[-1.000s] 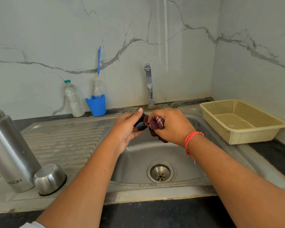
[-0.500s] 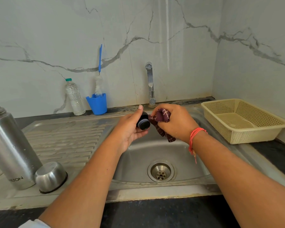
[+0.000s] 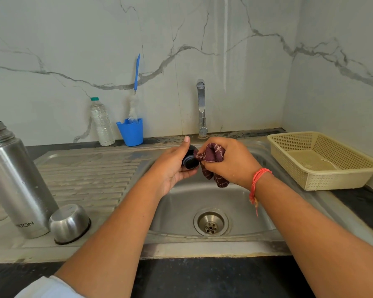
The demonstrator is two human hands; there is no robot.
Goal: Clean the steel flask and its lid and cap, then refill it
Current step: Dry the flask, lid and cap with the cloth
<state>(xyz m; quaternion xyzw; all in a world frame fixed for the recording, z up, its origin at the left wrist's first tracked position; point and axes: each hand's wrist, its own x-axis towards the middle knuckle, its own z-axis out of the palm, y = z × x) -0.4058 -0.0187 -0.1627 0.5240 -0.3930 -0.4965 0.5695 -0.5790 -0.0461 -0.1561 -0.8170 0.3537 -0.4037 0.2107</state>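
Both hands are up over the sink basin [image 3: 202, 196], close together. The left hand [image 3: 170, 168] curls around the flask's dark lid [image 3: 190, 162], thumb up on top, with the lid's round end turned toward the right. The right hand [image 3: 230, 164] has a maroon patterned cloth [image 3: 212, 155] bunched in its fingers and presses it against the lid's edge, while a tail of cloth hangs below the fist. A red thread [image 3: 257, 179] circles that right wrist. Under the hands sits the drain [image 3: 210, 222], and behind them the tap [image 3: 201, 108] stands at the wall with no water running. Out on the left, on the ribbed drainboard [image 3: 91, 175], the steel flask [image 3: 15, 179] stands upright with its mouth open, and the steel cap [image 3: 69, 222] sits upside down just beside its base. At the back wall a plastic water bottle [image 3: 101, 123] stands next to a blue cup [image 3: 130, 133] holding a bottle brush [image 3: 135, 100]. On the right, a cream perforated basket [image 3: 323, 183] rests by the basin. The dark counter [image 3: 202, 276] runs along the front edge.
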